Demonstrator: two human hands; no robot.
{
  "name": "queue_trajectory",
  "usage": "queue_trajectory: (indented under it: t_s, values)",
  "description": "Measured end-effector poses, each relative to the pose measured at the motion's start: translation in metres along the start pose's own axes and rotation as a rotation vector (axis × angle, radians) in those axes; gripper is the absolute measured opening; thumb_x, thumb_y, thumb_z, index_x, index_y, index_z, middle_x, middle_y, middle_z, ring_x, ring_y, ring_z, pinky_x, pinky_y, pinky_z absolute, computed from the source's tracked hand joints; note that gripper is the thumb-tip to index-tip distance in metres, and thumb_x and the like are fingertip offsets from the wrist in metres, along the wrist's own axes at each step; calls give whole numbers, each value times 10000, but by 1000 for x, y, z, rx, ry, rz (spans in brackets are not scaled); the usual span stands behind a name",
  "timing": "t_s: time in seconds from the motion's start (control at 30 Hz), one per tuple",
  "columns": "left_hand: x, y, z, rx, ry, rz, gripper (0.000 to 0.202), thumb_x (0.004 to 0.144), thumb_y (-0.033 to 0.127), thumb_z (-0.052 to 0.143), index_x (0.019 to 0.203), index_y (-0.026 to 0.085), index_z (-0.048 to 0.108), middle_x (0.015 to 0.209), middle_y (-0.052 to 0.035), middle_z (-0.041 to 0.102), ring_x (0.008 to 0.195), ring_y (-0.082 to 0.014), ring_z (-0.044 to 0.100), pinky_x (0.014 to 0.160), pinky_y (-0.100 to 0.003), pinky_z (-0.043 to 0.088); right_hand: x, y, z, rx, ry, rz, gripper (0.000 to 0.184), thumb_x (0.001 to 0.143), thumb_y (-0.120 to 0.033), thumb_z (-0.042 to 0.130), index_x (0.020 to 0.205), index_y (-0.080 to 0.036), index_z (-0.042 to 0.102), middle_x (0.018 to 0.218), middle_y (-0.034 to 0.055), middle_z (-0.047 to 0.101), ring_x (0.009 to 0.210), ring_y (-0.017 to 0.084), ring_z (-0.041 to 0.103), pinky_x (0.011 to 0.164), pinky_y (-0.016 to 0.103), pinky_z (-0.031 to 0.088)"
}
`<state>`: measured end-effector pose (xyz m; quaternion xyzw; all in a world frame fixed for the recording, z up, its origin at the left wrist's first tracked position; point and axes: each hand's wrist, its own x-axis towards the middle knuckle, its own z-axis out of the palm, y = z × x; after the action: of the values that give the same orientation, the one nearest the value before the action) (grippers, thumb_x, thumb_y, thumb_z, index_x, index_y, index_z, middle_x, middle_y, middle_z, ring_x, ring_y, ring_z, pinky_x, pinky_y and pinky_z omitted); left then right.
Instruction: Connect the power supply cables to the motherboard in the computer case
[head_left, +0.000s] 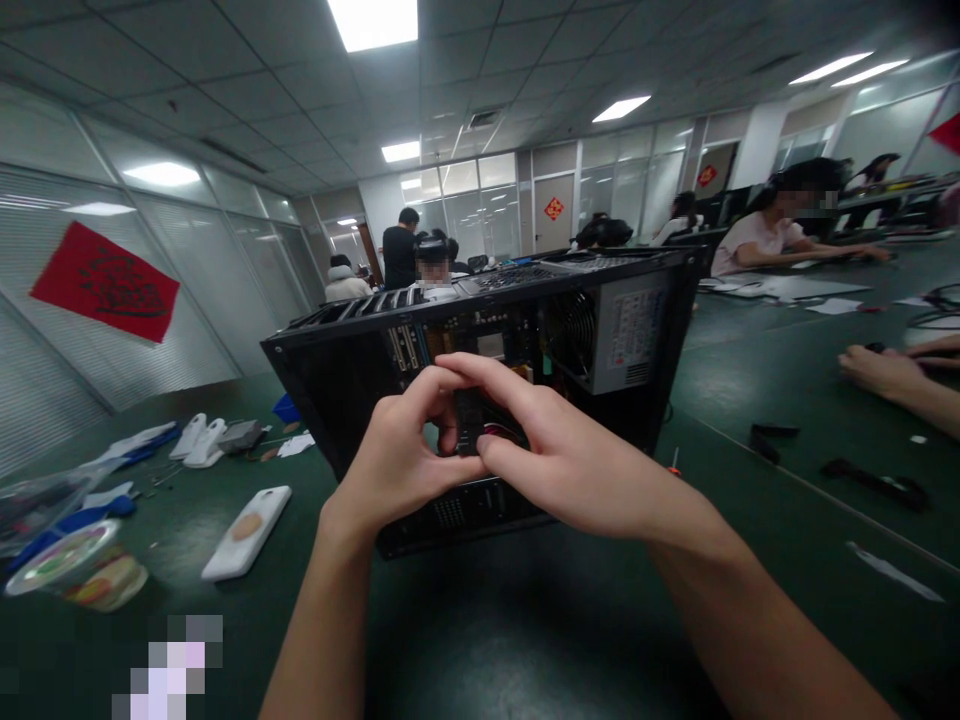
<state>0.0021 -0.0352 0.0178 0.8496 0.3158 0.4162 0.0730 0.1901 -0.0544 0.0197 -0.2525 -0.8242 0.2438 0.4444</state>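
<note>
My left hand (411, 440) and my right hand (555, 440) meet in front of a computer case (315, 390), their fingertips and thumbs touching to form a ring. The thumb and fingers of each hand stand apart, and I see nothing held in either. The case's side is open towards me. Inside, a silver power supply (626, 340) with a fan (571, 335) sits at the upper right. Slots of the motherboard (405, 348) show above my left hand. Through the ring I see a dark part and thin cables; my hands cover much of the lower interior.
On the green table (480, 640) at left lie a white phone (246, 535), a clear food cup (90, 570) and plastic bags. To the right are black parts (874, 485), a screwdriver (674, 462) and a co-worker's hand (881, 375). Several people sit further back.
</note>
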Motion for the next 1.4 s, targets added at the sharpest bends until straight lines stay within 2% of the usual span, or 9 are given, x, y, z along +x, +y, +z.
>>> queue_trajectory:
  t_s: [0.2, 0.47, 0.67, 0.87, 1.23, 1.4]
  values:
    - [1, 0, 2, -33, 16, 3, 485, 699, 256, 827, 1123, 202, 598, 873, 2, 680, 798, -171, 683, 702, -239, 554, -1, -2, -2, -20, 5, -14, 692, 838, -117, 480, 1517, -229, 403, 1447, 65, 566, 1318, 236, 540, 1141, 414, 416]
    - [-1, -2, 2, 22, 2, 38, 554, 694, 235, 808, 1213, 189, 623, 832, 11, 693, 779, -179, 687, 691, -234, 565, -3, -7, -2, -50, 7, -5, 695, 842, -126, 487, 1525, -198, 383, 1487, 91, 525, 1356, 252, 508, 1145, 412, 414]
    - [0, 3, -1, 28, -20, 41, 573, 682, 266, 816, 1220, 171, 643, 1004, -50, 739, 952, -251, 709, 863, -317, 583, -6, -11, 1, -57, -9, 0, 698, 848, -135, 496, 1532, -209, 381, 1449, 94, 561, 1336, 271, 529, 1140, 452, 422]
    - [-1, 1, -3, 34, -19, 109, 587, 680, 306, 832, 1226, 178, 662, 1181, -99, 729, 1078, -294, 693, 957, -373, 558, -9, -15, 1, -74, -24, -36, 719, 845, -125, 498, 1544, -235, 368, 1434, 79, 579, 1345, 275, 524, 1159, 471, 402]
    - [-1, -6, -1, 73, 47, 191, 481, 668, 343, 840, 1088, 147, 709, 1074, -111, 761, 992, -285, 722, 878, -341, 575, -7, -12, -2, -40, -59, -74, 722, 842, -102, 485, 1544, -224, 368, 1505, 72, 514, 1384, 256, 483, 1187, 453, 362]
    - [-2, -7, 0, 68, 43, 202, 486, 660, 328, 832, 1097, 153, 712, 1071, -107, 760, 984, -286, 722, 868, -347, 583, -8, -13, -3, -62, -74, -95, 703, 859, -109, 481, 1543, -226, 370, 1536, 69, 479, 1397, 244, 471, 1185, 436, 369]
